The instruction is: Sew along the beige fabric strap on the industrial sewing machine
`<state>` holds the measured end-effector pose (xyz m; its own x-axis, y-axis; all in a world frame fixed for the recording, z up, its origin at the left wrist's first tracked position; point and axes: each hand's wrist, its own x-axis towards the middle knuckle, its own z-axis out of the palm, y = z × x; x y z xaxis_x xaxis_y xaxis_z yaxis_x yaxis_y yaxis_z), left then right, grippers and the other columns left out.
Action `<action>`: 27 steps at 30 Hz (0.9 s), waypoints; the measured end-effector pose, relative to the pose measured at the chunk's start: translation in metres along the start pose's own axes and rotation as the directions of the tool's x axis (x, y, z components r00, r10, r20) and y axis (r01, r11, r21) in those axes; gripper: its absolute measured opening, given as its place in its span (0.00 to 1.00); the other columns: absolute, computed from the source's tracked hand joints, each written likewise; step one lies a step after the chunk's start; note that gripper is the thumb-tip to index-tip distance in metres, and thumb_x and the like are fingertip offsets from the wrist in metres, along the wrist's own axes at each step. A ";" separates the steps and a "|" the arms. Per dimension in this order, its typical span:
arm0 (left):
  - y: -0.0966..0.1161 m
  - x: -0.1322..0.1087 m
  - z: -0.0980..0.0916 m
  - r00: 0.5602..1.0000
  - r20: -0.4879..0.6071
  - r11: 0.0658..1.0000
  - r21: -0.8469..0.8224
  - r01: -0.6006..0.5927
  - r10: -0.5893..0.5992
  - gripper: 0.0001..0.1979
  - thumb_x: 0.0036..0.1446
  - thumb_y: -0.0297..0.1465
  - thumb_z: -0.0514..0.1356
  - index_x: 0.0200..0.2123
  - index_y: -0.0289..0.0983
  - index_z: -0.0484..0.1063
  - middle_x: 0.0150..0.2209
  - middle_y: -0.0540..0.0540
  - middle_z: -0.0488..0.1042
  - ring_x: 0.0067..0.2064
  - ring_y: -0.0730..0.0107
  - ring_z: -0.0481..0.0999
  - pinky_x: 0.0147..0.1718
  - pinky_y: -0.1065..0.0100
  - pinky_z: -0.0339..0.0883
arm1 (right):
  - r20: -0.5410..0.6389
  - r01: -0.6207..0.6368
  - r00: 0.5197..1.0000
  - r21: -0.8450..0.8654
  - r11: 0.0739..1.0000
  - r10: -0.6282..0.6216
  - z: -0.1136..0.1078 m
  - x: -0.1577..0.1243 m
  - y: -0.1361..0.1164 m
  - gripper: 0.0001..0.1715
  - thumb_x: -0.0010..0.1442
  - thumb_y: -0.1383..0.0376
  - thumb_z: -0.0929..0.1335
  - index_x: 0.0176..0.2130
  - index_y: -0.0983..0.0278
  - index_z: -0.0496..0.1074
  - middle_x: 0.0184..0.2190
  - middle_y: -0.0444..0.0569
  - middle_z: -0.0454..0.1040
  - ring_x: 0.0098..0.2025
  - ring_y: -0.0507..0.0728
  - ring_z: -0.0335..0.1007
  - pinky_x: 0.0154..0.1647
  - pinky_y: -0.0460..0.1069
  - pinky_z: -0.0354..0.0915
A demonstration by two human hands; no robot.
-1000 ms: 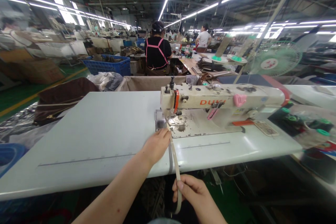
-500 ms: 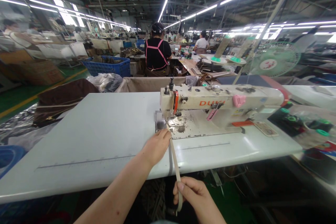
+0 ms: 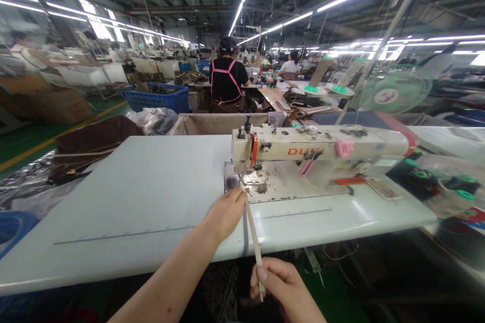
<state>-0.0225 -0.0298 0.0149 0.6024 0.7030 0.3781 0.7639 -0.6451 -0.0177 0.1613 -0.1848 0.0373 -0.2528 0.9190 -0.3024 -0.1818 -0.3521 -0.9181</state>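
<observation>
Strip [image 3: 253,231] shows less tail below the right hand [image 3: 279,280] than a second ago; the hands barely moved. Right: thumb and fingers pinched on strip, in front of tabletop [image 3: 151,181] edge. Left hand [image 3: 224,213]: fingers together over strip by sewing machine [image 3: 318,146]; pinch or press, can't tell. Strip's far end unclear, pixelated patch [image 3: 229,168] nearby.

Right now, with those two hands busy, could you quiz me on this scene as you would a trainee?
1. True or false: a pale strip runs between the left hand and the right hand.
2. Which hand is nearer the sewing machine: (a) left or (b) right?
3. Fill in: a round, green ____ shows behind the machine's right-hand end.

Key: 1 true; 2 a; 3 fan.
</observation>
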 end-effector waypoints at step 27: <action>0.001 0.005 -0.018 0.987 0.136 0.993 -0.076 0.094 -0.083 0.07 0.71 0.25 0.55 0.48 0.34 0.71 0.51 0.39 0.74 0.52 0.59 0.79 0.56 0.60 0.74 | -0.055 -0.059 0.997 -0.012 0.998 0.058 0.003 -0.015 -0.010 0.25 0.58 0.44 0.78 0.33 0.64 0.84 0.27 0.48 0.82 0.32 0.57 0.75 0.39 0.52 0.69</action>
<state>-0.0228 -0.0321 0.0338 0.5627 0.7885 0.2484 0.7974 -0.5969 0.0883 0.1638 -0.1960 0.0522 -0.2101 0.9054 -0.3689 -0.1552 -0.4034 -0.9018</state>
